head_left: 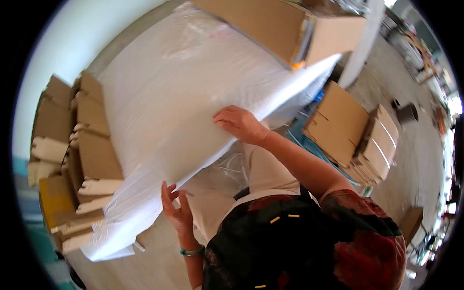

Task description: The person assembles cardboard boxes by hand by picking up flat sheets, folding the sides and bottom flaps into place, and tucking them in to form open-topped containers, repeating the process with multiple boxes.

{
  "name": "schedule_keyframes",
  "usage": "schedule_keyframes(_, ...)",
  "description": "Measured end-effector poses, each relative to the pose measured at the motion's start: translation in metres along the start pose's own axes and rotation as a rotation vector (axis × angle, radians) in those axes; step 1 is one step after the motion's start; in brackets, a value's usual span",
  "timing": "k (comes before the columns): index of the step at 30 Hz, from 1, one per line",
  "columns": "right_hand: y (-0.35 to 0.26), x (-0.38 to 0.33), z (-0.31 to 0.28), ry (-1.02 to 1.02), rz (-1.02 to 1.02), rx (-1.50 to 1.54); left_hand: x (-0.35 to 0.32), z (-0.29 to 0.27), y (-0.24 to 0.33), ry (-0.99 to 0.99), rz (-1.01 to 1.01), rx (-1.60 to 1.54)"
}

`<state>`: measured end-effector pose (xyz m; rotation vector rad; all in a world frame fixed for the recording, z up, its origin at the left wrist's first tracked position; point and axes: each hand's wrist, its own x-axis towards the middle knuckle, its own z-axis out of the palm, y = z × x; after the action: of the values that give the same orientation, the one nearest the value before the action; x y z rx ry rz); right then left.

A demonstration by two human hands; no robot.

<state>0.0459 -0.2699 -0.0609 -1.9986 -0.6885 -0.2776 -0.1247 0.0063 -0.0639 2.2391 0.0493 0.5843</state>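
A large surface covered with a white plastic sheet (pixel 159 101) spreads out before me, its near edge hanging loosely toward my legs. My right hand (pixel 239 125) rests over the sheet near that edge, palm down, its fingers loosely extended and slightly bent. I see nothing gripped in it. Lower and to the left, my left hand (pixel 177 208) is raised at the sheet's near edge, thumb and fingers apart. Its fingertips are close to the plastic; whether they touch it I cannot tell. A green bangle (pixel 192 251) circles the left wrist.
Stacks of folded brown cardboard boxes (pixel 99 150) stand along the left side. A large cardboard carton (pixel 261 24) sits at the far edge. Strapped flat cardboard (pixel 338 121) leans at the right, beside a white post (pixel 360 53). A dark bucket (pixel 407 113) stands on the floor farther right.
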Motion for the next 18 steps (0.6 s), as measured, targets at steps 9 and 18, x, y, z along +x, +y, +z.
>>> schedule_keyframes(9, -0.007, -0.1, -0.075, 0.2, 0.51, -0.09, 0.009, 0.034, -0.004, -0.189, -0.11, -0.225)
schedule_keyframes(18, 0.018, -0.198, -0.115, 0.145, 0.778, -0.803, -0.001, 0.09, 0.04, -0.394, 0.077, -0.265)
